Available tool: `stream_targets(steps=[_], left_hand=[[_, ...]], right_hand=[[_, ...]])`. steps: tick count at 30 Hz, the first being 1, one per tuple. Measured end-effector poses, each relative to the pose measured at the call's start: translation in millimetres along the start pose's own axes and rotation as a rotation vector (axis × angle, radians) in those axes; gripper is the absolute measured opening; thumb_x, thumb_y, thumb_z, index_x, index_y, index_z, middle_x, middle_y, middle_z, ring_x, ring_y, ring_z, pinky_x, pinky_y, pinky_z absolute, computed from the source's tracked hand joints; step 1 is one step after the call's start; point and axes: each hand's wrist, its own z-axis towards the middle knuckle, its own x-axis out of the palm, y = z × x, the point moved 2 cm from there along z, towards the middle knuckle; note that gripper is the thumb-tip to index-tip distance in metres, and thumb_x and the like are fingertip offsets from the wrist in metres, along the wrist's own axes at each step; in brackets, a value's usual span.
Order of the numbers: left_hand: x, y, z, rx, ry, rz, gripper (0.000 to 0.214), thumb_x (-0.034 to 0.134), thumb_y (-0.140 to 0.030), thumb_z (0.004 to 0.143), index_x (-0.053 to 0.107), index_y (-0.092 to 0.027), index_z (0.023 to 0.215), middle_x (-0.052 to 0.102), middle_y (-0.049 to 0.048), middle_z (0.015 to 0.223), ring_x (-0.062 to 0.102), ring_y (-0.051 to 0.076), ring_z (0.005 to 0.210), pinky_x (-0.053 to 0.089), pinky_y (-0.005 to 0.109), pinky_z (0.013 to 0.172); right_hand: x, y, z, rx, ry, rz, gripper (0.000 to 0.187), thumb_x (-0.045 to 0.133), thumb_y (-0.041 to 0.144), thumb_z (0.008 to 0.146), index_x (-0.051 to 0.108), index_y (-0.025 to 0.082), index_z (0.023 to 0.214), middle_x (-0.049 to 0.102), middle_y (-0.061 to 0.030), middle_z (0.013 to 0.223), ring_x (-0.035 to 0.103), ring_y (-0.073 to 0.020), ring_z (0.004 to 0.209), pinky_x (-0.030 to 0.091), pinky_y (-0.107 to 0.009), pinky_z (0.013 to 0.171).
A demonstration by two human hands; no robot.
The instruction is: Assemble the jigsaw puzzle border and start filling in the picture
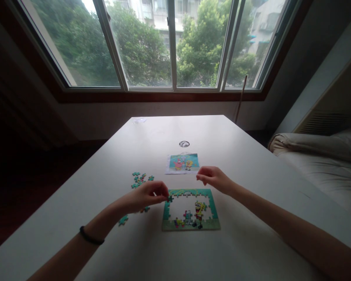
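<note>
A partly filled cartoon jigsaw [190, 210] lies on the white table [222, 249], its border done and its middle bare. My left hand [148, 196] pinches a small dark teal puzzle piece [170, 198] at the frame's upper left corner. My right hand [213, 178] hovers just above the frame's top right edge, fingers curled loosely, nothing visible in them. Loose teal pieces [140, 179] lie in a cluster left of my left hand, with another piece [123, 221] under my forearm. A black band circles my left wrist.
A printed reference picture [183, 163] lies beyond the jigsaw, with a small round object [184, 144] further back. A clear scrap [139, 120] sits near the far edge. A cushioned seat [318, 156] stands to the right, a wide window behind.
</note>
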Motion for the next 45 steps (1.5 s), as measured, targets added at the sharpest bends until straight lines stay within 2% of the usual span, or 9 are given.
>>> stream_targets(steps=[6,10,13,17,22,29,34,45], left_hand=[[14.2,4,6,0.022,-0.01,-0.174,0.025,0.065,-0.036,0.074,0.058,-0.015,0.085,0.061,0.0,0.075,0.054,0.013,0.07,0.042,0.024,0.063],[24.7,2,8,0.022,-0.016,-0.379,0.035,0.072,-0.039,0.067,0.051,-0.015,0.079,0.059,-0.0023,0.069,0.052,0.01,0.062,0.039,0.023,0.058],[32.4,-4,7,0.015,0.004,-0.474,0.039,0.075,-0.04,0.063,0.048,-0.015,0.076,0.059,-0.0018,0.071,0.053,0.011,0.064,0.039,0.024,0.06],[40.7,-12,4,0.019,0.028,-0.459,0.039,0.075,-0.039,0.064,0.047,-0.015,0.077,0.058,-0.0021,0.071,0.053,0.011,0.065,0.039,0.024,0.059],[45.5,-12,2,0.011,0.045,-0.448,0.036,0.074,-0.036,0.066,0.048,-0.015,0.078,0.058,-0.0015,0.071,0.053,0.01,0.064,0.038,0.023,0.059],[47.4,-13,3,-0.003,0.056,-0.509,0.038,0.077,-0.036,0.063,0.047,-0.016,0.076,0.059,-0.0022,0.07,0.054,0.011,0.064,0.039,0.025,0.061],[47.8,-15,2,-0.01,0.079,-0.508,0.039,0.076,-0.037,0.063,0.046,-0.016,0.077,0.059,-0.0028,0.069,0.054,0.011,0.064,0.038,0.025,0.061],[48.3,-14,2,0.002,0.074,-0.504,0.037,0.075,-0.033,0.065,0.045,-0.016,0.078,0.06,-0.0012,0.071,0.053,0.012,0.065,0.037,0.025,0.061]], right_hand=[[27,30,-24,-0.121,0.09,-0.263,0.015,0.058,0.028,0.078,0.065,0.015,0.074,0.056,0.0008,0.06,0.045,-0.0095,0.055,0.034,-0.021,0.053],[35,34,-29,-0.126,0.108,-0.278,0.012,0.059,0.025,0.077,0.067,0.016,0.078,0.055,0.0008,0.06,0.046,-0.0097,0.056,0.035,-0.02,0.054],[37,32,-30,-0.117,0.114,-0.229,0.014,0.06,0.028,0.077,0.068,0.016,0.079,0.054,0.0018,0.057,0.045,-0.0092,0.054,0.035,-0.02,0.053],[41,33,-33,-0.13,0.121,-0.153,0.016,0.061,0.03,0.076,0.068,0.015,0.077,0.053,0.0029,0.054,0.045,-0.0083,0.051,0.036,-0.019,0.053],[48,34,-39,-0.153,0.135,-0.157,0.009,0.063,0.023,0.073,0.067,0.015,0.07,0.05,0.0032,0.054,0.045,-0.0078,0.051,0.035,-0.019,0.052],[47,34,-38,-0.168,0.13,-0.149,0.007,0.062,0.019,0.071,0.067,0.015,0.069,0.047,0.0043,0.051,0.041,-0.007,0.049,0.033,-0.018,0.05],[48,35,-39,-0.161,0.16,-0.134,0.012,0.061,0.024,0.074,0.07,0.015,0.074,0.048,0.0038,0.051,0.043,-0.0074,0.05,0.034,-0.018,0.051],[48,32,-40,-0.166,0.169,-0.107,0.011,0.061,0.022,0.072,0.069,0.013,0.07,0.045,0.0041,0.05,0.038,-0.0072,0.05,0.032,-0.019,0.049]])
